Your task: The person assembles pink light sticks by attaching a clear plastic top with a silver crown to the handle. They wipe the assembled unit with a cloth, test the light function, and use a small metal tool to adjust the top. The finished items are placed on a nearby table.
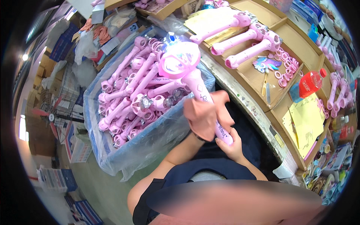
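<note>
While the right hand [233, 144] grips the lower end of a pink toy wand [195, 80], its fingers [224, 144] closed round the handle, the left hand [202, 116] presses a pink cloth [205, 112] against the middle of that handle; the left fingers are hidden under the cloth, so I cannot tell how they are set, though they appear wrapped round the handle. The wand is held in the air above the person's lap, between the bin and the worktop edge, its round head lit with a blue-white glow and tilted up over the bin.

To the person's left stands a bin [112, 150] lined with clear plastic and heaped with more pink wands [131, 93]. To the right runs a brown cardboard-covered worktop [296, 52] split into shallow compartments. Near its front edge three finished wands [243, 39] lie side by side; beside them are pink rings [285, 65] and a colourful pony-shaped cut-out [265, 63]. Further right lie a red bottle [310, 83] and yellow paper sheets [307, 120]. The worktop's front edge [240, 95] is worn and speckled.

Beyond the bin the floor is crowded with cardboard boxes [41, 71], plastic bags [84, 47] and stacked cartons.
</note>
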### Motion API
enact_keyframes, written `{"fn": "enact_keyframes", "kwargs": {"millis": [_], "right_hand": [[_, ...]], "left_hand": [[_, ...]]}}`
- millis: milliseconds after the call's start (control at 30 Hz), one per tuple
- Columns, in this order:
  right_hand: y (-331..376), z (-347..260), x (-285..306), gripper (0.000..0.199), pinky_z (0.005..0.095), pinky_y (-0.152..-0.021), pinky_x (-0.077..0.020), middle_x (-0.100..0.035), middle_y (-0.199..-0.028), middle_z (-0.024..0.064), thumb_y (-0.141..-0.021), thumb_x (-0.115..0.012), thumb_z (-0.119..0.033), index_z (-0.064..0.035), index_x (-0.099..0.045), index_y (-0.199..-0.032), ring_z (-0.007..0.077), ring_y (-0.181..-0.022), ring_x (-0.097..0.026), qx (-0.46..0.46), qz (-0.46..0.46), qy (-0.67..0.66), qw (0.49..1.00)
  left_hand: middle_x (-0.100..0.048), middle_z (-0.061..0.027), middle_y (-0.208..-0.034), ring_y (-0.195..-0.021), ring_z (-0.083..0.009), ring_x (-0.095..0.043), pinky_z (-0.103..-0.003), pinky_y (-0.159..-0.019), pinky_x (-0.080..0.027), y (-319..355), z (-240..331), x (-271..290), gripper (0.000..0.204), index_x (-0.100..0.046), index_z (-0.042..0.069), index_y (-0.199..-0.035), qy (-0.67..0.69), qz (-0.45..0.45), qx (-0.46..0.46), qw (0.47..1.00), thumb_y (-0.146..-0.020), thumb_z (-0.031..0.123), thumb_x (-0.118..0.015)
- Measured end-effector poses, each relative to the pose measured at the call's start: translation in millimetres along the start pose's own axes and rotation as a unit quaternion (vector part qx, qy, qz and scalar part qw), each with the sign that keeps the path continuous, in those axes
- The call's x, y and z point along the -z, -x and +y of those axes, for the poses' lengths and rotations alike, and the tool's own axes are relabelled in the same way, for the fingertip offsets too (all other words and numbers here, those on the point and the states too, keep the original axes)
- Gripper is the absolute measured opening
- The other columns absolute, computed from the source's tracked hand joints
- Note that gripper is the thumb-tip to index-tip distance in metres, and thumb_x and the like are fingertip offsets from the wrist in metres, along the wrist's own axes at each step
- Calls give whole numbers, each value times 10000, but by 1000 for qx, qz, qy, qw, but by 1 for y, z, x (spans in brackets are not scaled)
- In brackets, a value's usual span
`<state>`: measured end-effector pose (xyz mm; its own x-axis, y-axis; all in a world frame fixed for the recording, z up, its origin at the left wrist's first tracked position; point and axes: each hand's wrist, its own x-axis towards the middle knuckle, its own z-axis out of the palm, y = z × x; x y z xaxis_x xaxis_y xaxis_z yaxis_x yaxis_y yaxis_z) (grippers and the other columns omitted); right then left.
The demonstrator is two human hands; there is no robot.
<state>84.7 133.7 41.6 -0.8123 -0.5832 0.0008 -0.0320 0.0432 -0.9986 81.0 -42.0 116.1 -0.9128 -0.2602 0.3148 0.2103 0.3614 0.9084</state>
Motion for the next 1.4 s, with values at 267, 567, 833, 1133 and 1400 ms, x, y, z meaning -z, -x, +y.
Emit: {"fn": "enact_keyframes", "kwargs": {"millis": [267, 567, 833, 1133, 1400], "right_hand": [[-49, -22, 63, 327, 279, -642, -516, -704, -724, 66, -706, -862, -309, -28, -725, -801, 141, -682, -682, 121, -212, 24, 970], [-95, -52, 39, 569, 340, -986, -441, -582, -1254, 121, -953, -637, -277, 40, -441, -1384, 180, -1144, -554, 59, -68, -234, 968], [-85, -56, 44, 577, 334, -985, -434, -580, -1252, 116, -923, -677, -264, 43, -458, -1360, 174, -1138, -556, 36, -36, -259, 965], [-94, -68, 48, 585, 309, -901, -470, -622, -1144, 92, -888, -717, -315, 42, -504, -1300, 153, -1025, -595, 42, 36, -239, 969], [-140, -71, 78, 673, 314, -783, -558, -673, -931, 96, -911, -591, -596, 36, -584, -1142, 151, -794, -661, 45, 101, -365, 924]], "left_hand": [[-654, -152, -941, -790, -282, -671, -354, -668, -563, 36, -3, -24, 190, -640, 45, -1036, 16, -54, 67, 996, -852, 95, -643], [-652, -84, -752, -660, -153, -690, -299, -549, -554, 34, 50, -28, 237, -552, -29, -1022, 99, -81, 249, 960, -876, 127, -653], [-654, -89, -753, -664, -153, -689, -298, -555, -550, 31, 42, -19, 241, -555, -36, -1009, 77, -195, 165, 964, -861, 120, -664], [-590, -57, -678, -561, -198, -610, -330, -540, -526, 43, -9, -39, 272, -552, -26, -984, -70, -183, -51, 979, -822, 147, -686], [-628, -55, -789, -695, -194, -641, -308, -644, -531, 67, -15, -51, 303, -607, 19, -945, -366, -224, -227, 874, -745, 188, -760]]}}
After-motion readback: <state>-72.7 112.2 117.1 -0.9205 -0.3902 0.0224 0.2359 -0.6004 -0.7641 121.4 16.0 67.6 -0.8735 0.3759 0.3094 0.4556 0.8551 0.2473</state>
